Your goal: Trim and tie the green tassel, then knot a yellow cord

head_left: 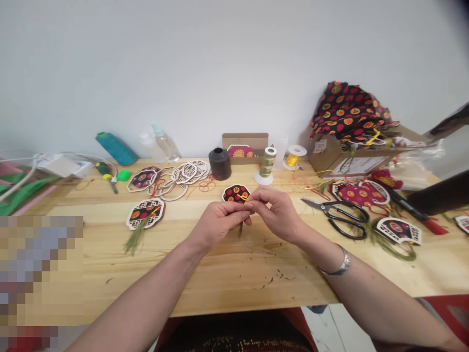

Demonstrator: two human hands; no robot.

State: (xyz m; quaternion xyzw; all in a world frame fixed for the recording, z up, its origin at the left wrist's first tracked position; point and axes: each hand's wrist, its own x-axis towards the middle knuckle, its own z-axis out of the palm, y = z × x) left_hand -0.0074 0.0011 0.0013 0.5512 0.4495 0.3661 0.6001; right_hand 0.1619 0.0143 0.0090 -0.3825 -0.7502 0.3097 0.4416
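My left hand (220, 221) and my right hand (277, 213) meet over the middle of the table, fingertips pinched together. Between them runs a thin yellow cord (242, 197), and both hands are closed on it. Just behind the fingers is a dark pendant (234, 192) with red and orange round motifs, its lower part hidden by my hands. A short olive strand end (240, 230) hangs below my fingers. To the left lies a finished-looking pendant (145, 214) in a pale lattice frame with a green tassel (135, 238). Black-handled scissors (344, 217) lie open, right of my right hand.
Along the wall stand a black thread cone (220, 165), an olive thread spool (268, 164), a yellow cord spool (294, 157) and a teal cone (116, 148). Pale cut-out frames (192, 172) lie left. A cardboard box (351, 159) holding patterned fabric (348, 111) stands right.
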